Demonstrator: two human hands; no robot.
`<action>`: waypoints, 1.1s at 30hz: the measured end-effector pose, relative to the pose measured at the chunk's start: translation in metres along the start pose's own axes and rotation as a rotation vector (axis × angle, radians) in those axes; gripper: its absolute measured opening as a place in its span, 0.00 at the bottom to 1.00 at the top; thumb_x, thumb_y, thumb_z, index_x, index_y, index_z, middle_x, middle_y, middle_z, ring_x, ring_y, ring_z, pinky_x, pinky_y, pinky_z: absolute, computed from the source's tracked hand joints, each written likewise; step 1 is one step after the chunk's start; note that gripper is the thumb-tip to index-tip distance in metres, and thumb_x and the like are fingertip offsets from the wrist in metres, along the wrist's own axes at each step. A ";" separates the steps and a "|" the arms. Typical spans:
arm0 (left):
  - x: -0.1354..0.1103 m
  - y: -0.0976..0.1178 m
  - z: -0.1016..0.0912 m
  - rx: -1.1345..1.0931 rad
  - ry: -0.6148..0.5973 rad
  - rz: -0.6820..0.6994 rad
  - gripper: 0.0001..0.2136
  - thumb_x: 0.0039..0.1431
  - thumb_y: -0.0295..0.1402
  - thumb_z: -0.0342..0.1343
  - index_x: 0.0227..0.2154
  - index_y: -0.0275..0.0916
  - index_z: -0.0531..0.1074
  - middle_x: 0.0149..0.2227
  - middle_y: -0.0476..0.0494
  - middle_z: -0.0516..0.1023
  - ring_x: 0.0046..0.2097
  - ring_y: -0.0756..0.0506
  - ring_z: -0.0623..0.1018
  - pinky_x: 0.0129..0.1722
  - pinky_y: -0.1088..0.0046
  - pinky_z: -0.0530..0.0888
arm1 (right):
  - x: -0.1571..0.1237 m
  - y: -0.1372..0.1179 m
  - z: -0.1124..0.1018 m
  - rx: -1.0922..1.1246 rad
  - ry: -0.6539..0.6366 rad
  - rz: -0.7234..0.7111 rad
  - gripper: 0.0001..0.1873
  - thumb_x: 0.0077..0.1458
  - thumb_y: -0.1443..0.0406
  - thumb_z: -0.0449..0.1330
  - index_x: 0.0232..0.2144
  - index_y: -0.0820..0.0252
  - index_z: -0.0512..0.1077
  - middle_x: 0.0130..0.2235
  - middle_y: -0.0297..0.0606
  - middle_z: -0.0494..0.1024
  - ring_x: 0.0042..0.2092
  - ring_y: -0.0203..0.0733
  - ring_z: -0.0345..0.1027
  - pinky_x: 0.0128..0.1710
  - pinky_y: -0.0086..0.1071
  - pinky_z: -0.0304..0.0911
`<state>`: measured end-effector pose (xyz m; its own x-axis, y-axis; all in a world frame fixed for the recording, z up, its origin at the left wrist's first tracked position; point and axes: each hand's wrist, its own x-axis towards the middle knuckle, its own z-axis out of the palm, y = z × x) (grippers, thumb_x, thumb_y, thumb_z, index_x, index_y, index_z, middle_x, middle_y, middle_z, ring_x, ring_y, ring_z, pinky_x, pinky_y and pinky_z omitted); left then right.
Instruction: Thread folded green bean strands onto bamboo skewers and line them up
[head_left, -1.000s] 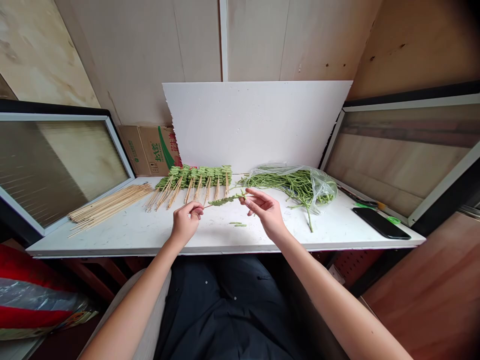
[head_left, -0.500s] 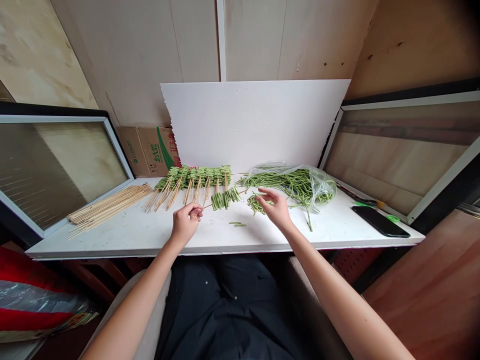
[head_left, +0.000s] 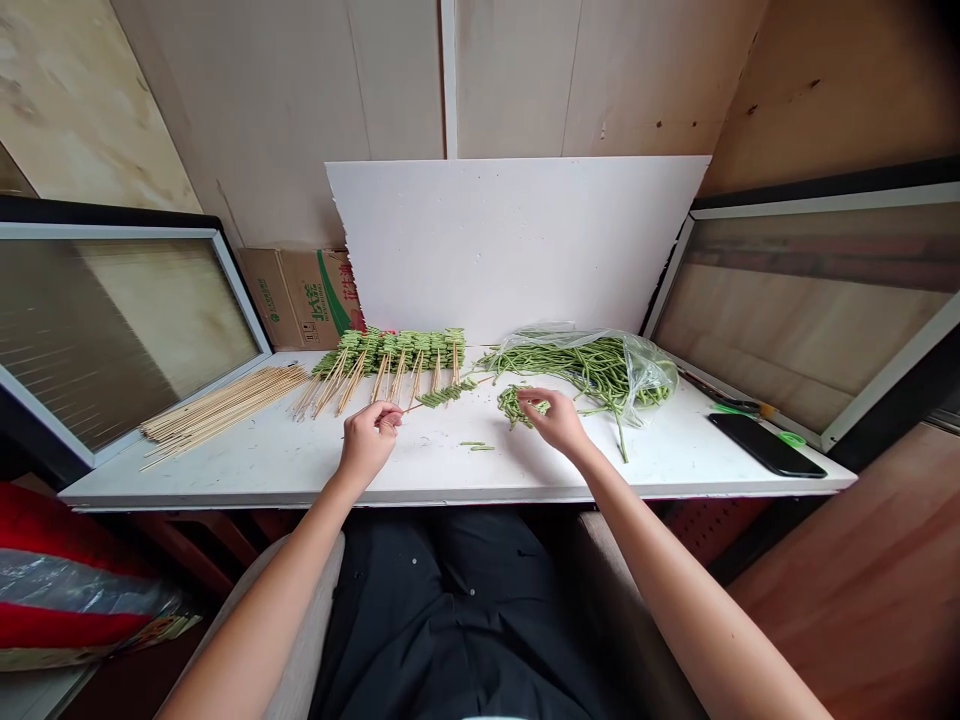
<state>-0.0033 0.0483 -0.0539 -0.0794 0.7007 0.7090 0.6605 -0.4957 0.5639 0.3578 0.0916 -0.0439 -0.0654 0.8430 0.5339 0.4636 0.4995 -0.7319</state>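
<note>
My left hand (head_left: 370,435) is closed on the bare end of a thin skewer threaded with cut green bean pieces (head_left: 446,393). The skewer points right, held above the white table. My right hand (head_left: 553,420) hovers at a small pile of cut green beans (head_left: 512,405), its fingers curved with a gap between thumb and forefinger. Nothing shows between those fingers. Some loose bean pieces (head_left: 478,446) lie on the table between my hands.
Finished bean skewers (head_left: 405,350) lie stacked at the back, with bare skewers (head_left: 225,405) to their left. Long green beans (head_left: 592,365) spill from a clear plastic bag (head_left: 649,365). A black phone (head_left: 765,445) lies at right. A cardboard box (head_left: 296,300) stands behind.
The bean skewer in my left hand has turned, so its pieces now appear slanted and thinner. My right hand has shifted slightly down at the cut pile, with thumb and fingers a little closer together.
</note>
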 end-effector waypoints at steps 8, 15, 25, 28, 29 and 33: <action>0.002 -0.009 -0.002 0.107 0.016 0.030 0.08 0.61 0.28 0.52 0.34 0.40 0.78 0.31 0.44 0.84 0.33 0.43 0.82 0.36 0.69 0.76 | -0.036 -0.018 0.055 -0.442 -0.314 -0.260 0.14 0.68 0.60 0.61 0.48 0.57 0.84 0.43 0.50 0.83 0.48 0.57 0.69 0.51 0.47 0.65; 0.001 -0.006 -0.004 0.207 0.031 0.067 0.10 0.63 0.27 0.51 0.35 0.40 0.77 0.33 0.44 0.84 0.37 0.42 0.82 0.39 0.68 0.75 | -0.043 -0.019 0.070 -0.471 -0.277 -0.287 0.08 0.65 0.66 0.64 0.39 0.58 0.84 0.41 0.47 0.83 0.48 0.53 0.69 0.50 0.43 0.65; 0.002 -0.004 -0.007 0.200 0.063 0.099 0.10 0.62 0.25 0.51 0.36 0.40 0.77 0.34 0.43 0.85 0.37 0.42 0.84 0.39 0.68 0.76 | -0.032 -0.012 0.062 -0.086 -0.116 -0.146 0.10 0.65 0.61 0.64 0.43 0.56 0.84 0.40 0.45 0.85 0.46 0.53 0.71 0.46 0.44 0.66; 0.003 -0.001 -0.009 0.199 0.088 0.111 0.10 0.62 0.25 0.51 0.35 0.40 0.77 0.33 0.44 0.85 0.37 0.42 0.84 0.39 0.67 0.76 | -0.025 -0.013 0.055 0.289 -0.099 0.113 0.15 0.59 0.53 0.69 0.40 0.56 0.84 0.42 0.44 0.85 0.44 0.49 0.74 0.40 0.39 0.66; 0.003 0.001 -0.010 0.198 0.093 0.116 0.10 0.62 0.25 0.51 0.35 0.40 0.77 0.33 0.44 0.85 0.36 0.42 0.84 0.39 0.67 0.76 | -0.022 -0.015 0.053 0.417 -0.103 0.185 0.16 0.56 0.51 0.71 0.39 0.56 0.83 0.42 0.44 0.85 0.43 0.48 0.75 0.38 0.37 0.66; 0.004 0.008 -0.012 0.195 0.109 0.147 0.09 0.61 0.24 0.51 0.35 0.40 0.77 0.32 0.45 0.84 0.35 0.42 0.83 0.38 0.68 0.76 | -0.017 -0.026 0.045 0.793 -0.090 0.309 0.19 0.50 0.52 0.75 0.40 0.57 0.84 0.38 0.40 0.85 0.43 0.44 0.77 0.38 0.32 0.66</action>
<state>-0.0072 0.0415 -0.0414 -0.0449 0.5634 0.8249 0.8012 -0.4730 0.3666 0.3075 0.0733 -0.0529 -0.1237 0.9601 0.2507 -0.2808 0.2084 -0.9369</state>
